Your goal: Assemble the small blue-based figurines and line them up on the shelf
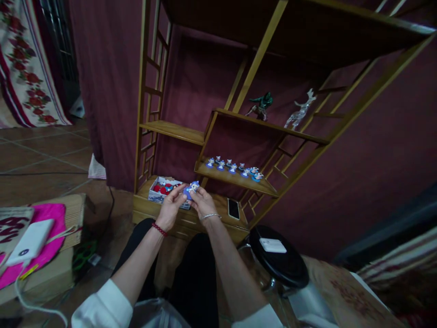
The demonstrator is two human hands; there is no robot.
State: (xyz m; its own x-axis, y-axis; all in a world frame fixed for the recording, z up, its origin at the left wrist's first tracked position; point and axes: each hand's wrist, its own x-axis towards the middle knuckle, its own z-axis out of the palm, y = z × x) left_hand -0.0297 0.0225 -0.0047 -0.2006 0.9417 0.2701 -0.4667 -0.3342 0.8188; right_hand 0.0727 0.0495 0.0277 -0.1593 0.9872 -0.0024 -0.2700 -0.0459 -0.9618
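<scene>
Between my two hands is a small purple and white figurine (pixel 192 188) on a round purple base. My left hand (pixel 175 201) pinches it from the left, and my right hand (pixel 202 203) grips its right side. Just behind my left hand stands an open box (pixel 155 197) with red and blue pieces inside, partly covered by my fingers. Beyond my hands, a wooden shelf (pixel 218 174) carries several similar small figurines (pixel 232 169) in rows, some on purple bases and others on blue ones.
A phone (pixel 233 209) lies on the low cabinet top at right. Higher up stand a dark green figure (pixel 262 105) and a clear deer-like figure (pixel 300 109). A black stool (pixel 279 259) bears a white box. At left, a white power bank (pixel 31 241) with a cable lies on pink cloth.
</scene>
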